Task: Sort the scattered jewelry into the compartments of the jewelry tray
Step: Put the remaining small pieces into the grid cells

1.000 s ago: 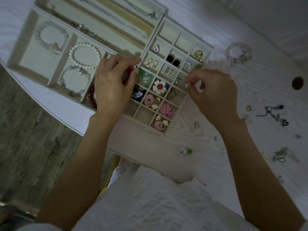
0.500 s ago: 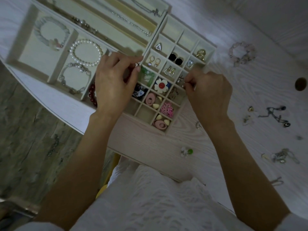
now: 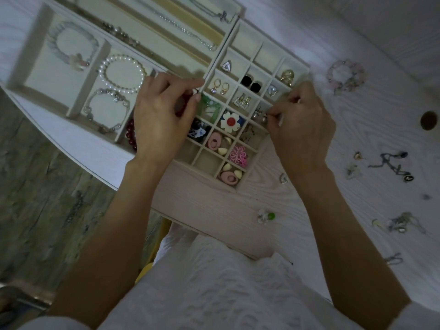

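The pale jewelry tray lies across the table's left and middle, and several small compartments hold earrings and charms. My left hand hovers over the divide between the bracelet sections and the small grid. Its thumb and forefinger pinch a tiny white piece. My right hand is at the grid's right edge. Its fingertips pinch a small earring over the compartment with the pearl studs. Loose pieces lie to the right: a pink bead bracelet, a small ring and a green and white earring.
A dark necklace and a silver chain tangle lie on the white table at the far right, near a round hole. Bracelets fill the tray's left sections, with chains in the long slots behind. The table's front edge runs just above my lap.
My right hand has moved left from the table onto the tray's right edge, bringing its pinched piece to the pearl stud compartment. My left hand has stayed in place.
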`<state>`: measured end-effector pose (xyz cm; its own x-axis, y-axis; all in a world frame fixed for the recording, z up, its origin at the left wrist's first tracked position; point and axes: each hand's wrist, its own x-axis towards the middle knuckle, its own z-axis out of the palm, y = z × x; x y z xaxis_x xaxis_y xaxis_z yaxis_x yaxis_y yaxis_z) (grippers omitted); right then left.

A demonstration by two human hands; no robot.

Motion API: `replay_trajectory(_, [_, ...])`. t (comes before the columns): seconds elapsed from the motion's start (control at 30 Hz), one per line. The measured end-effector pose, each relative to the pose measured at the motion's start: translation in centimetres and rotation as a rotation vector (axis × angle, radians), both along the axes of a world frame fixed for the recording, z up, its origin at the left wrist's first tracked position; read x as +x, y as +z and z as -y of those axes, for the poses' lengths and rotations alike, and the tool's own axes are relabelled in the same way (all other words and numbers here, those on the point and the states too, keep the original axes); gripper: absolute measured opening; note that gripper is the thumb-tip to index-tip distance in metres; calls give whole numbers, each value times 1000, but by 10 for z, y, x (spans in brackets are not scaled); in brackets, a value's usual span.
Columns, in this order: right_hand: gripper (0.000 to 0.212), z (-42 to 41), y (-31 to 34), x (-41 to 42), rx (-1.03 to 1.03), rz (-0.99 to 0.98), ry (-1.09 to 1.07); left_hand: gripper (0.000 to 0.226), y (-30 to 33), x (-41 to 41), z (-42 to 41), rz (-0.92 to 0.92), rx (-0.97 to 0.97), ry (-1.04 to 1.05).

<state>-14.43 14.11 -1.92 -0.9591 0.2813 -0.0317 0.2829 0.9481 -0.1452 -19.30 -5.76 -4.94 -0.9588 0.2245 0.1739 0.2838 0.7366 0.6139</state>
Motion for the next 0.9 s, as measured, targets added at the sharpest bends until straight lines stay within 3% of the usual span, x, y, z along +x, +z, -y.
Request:
replay_trajectory(0.63, [6, 1, -2, 4, -47, -49, 29, 21, -1, -2, 1, -15, -17, -2])
replay_trajectory(0.9, [15, -20, 18, 24, -209, -227, 3, 22, 6, 0, -3, -22, -59, 7])
